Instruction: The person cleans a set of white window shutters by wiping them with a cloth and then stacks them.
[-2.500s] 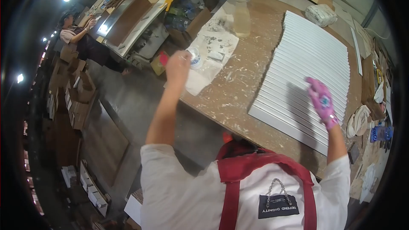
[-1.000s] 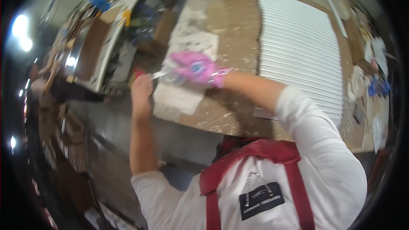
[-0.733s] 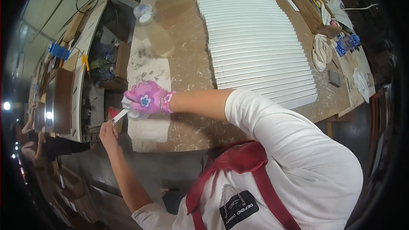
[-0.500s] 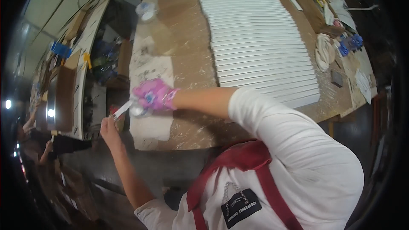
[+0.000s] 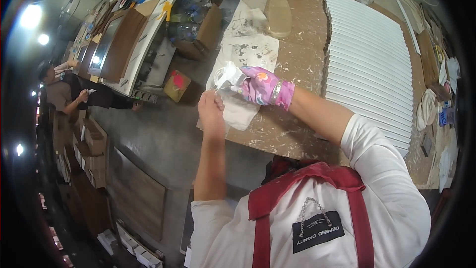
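Note:
My bare left hand (image 5: 211,104) is closed, its fingertips pinched at the lower end of a narrow white strip (image 5: 219,85). Just right of it, my right hand (image 5: 265,88), in a pink flowered glove, grips a white piece at the strip's other end. Glare blurs this piece, and I cannot tell whether it is one with the strip. Both hands are over the near left corner of the workbench (image 5: 297,64), above a stained white cloth (image 5: 260,44). Something clear and rounded, perhaps a jar, shows partly behind the strip.
Narrow white slats (image 5: 369,69) lie side by side across the bench's right. A capped bottle of pale yellowish liquid (image 5: 279,15) stands beyond my right hand. Left of the bench are a box of bottles (image 5: 206,32) and a floor-level box (image 5: 177,86). A person (image 5: 74,87) is at far left.
The view has swung left, so the bench appears farther right and more floor shows. My hands stay close together at the strip, which shows less length between them.

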The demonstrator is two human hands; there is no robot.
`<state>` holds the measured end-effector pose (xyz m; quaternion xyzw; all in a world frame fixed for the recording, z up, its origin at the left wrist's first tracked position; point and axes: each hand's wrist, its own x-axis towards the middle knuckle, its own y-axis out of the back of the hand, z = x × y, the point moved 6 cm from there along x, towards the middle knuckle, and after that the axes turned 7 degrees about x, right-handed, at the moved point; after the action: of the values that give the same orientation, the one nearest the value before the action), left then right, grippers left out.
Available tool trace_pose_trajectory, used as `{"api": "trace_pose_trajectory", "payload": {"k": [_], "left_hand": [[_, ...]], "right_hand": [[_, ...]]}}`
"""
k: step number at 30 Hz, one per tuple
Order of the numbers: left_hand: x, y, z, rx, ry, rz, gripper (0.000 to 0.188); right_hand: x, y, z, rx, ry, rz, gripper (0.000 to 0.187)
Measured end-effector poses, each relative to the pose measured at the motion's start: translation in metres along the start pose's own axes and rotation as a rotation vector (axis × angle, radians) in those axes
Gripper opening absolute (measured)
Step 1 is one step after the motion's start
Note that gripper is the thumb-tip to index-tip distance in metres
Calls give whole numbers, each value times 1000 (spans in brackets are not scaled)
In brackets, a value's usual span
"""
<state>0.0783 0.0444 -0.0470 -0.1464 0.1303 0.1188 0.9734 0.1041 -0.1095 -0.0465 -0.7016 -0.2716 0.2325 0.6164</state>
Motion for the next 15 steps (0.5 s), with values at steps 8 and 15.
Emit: {"api": "trace_pose_trajectory", "payload": {"k": [8,15], "left_hand": [[-2,-15,-5,-116,27,-60,19],[-10,-10,-14,-134,69,-6,15]], "right_hand": [[-14,25,-17,-29,111,314,26],[-13,21,-12,-191,126,348,23]]}}
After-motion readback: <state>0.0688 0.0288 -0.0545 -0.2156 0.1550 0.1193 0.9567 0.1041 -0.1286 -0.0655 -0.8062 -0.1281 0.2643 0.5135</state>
